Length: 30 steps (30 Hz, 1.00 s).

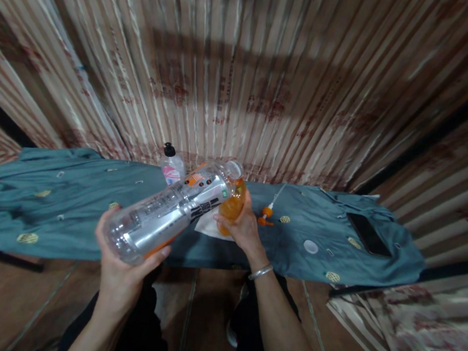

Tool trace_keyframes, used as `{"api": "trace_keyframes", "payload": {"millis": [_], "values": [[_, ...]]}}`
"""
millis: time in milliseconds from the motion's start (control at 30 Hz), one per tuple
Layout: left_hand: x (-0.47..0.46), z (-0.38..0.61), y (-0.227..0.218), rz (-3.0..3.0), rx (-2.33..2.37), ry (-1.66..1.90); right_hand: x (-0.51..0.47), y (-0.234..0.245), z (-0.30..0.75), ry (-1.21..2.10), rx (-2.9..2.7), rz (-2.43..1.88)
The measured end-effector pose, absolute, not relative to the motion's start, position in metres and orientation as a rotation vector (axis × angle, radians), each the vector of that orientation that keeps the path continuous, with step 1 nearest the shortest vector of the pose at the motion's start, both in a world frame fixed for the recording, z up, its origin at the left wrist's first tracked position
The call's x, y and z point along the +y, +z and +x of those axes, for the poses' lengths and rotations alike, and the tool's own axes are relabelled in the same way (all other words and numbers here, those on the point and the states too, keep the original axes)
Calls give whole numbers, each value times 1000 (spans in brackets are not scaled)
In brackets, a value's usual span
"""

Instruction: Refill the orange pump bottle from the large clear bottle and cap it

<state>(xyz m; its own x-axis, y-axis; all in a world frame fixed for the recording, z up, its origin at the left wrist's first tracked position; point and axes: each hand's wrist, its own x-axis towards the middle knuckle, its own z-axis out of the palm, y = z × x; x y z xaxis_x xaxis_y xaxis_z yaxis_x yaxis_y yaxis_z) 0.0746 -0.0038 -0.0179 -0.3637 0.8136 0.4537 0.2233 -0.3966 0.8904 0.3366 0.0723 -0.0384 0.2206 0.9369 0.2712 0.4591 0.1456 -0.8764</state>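
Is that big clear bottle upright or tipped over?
Tipped: the clear bottle slants, its base in the left hand and its other end by the amber bottle in the right hand.

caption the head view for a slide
Left hand holding a tilted clear plastic bottle, right hand gripping an amber bottle.

Lighting's running pretty dim, with the floor (209, 319) sitting in shadow and a dark band crossing the curtain (229, 28). The clear bottle (157, 217) is catching glare, the edges are stretching, and fine detail's looking kinda soft.
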Motion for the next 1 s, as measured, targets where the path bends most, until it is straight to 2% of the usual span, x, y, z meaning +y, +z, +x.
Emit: {"api": "trace_keyframes", "payload": {"millis": [1000], "values": [[4, 72, 2, 1411, 1374, 1783, 74, -19, 327, 570, -1396, -1465]]}}
